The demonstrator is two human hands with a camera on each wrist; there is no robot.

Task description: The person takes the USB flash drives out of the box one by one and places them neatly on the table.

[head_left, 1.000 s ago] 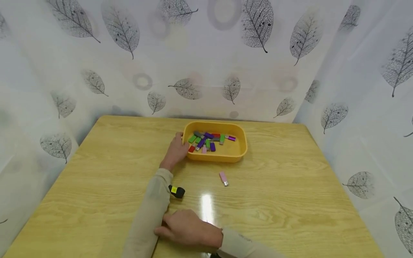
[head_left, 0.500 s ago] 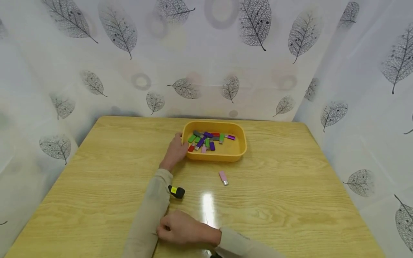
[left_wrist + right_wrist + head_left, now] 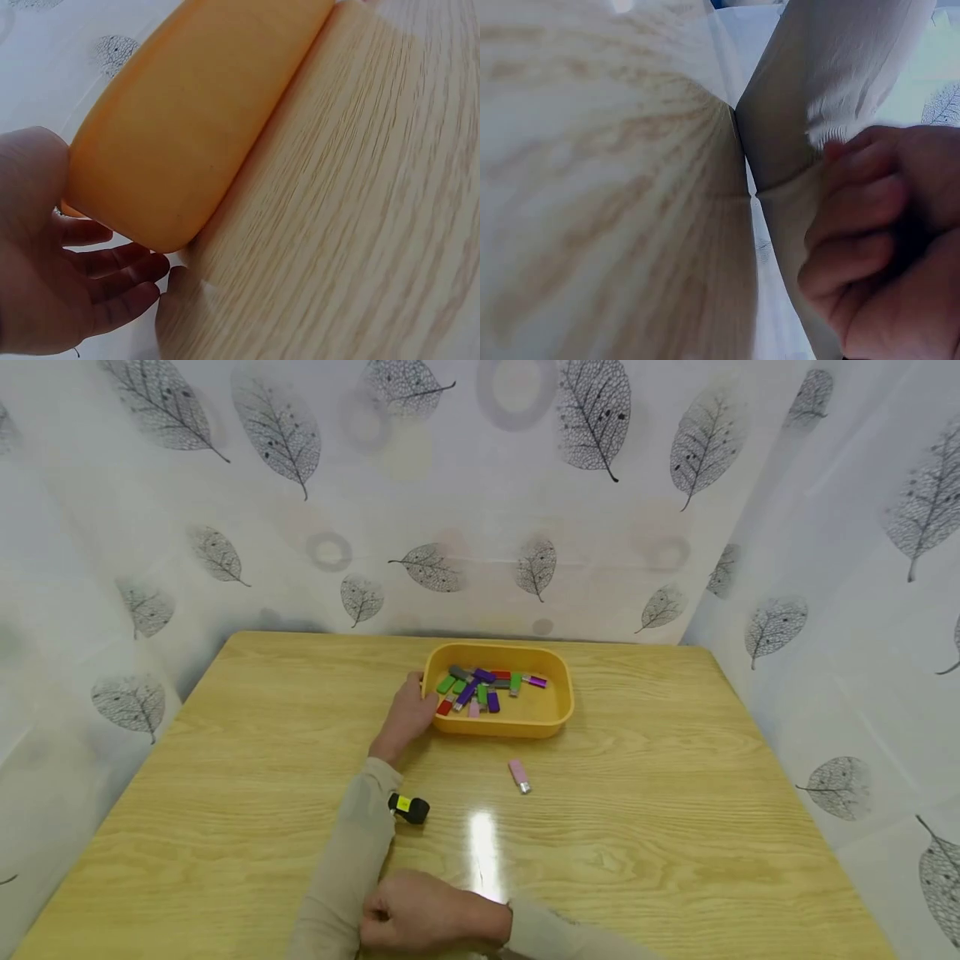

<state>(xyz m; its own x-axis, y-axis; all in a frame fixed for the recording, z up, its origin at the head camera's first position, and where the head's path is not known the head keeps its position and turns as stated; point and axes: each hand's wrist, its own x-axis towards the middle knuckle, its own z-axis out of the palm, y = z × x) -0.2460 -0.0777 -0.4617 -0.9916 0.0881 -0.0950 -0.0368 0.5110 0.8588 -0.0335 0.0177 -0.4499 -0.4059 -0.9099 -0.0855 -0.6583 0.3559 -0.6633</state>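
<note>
My left hand (image 3: 405, 720) grips the left end of a yellow plastic tray (image 3: 510, 727), thumb at the rim. The left wrist view shows the fingers (image 3: 124, 304) curled by the tray's lower corner. Several USB sticks in green, purple, red, grey and pink lie inside, such as a purple USB stick (image 3: 492, 700). One pink USB stick (image 3: 519, 775) rests on the table in front of the tray. My right hand (image 3: 420, 910) is curled against the left sleeve (image 3: 341, 868), pinching its cloth, which creases toward the fingers in the right wrist view.
The wooden table (image 3: 675, 827) reaches back to a white leaf-print curtain (image 3: 480, 502), which also hangs along both sides. A black device with a yellow label (image 3: 409, 808) sits at the left wrist. Light reflects off the tabletop near the middle.
My right hand has closed its fingers at the left sleeve and moved slightly down toward the front edge. The left hand, tray and loose pink USB stick have stayed put.
</note>
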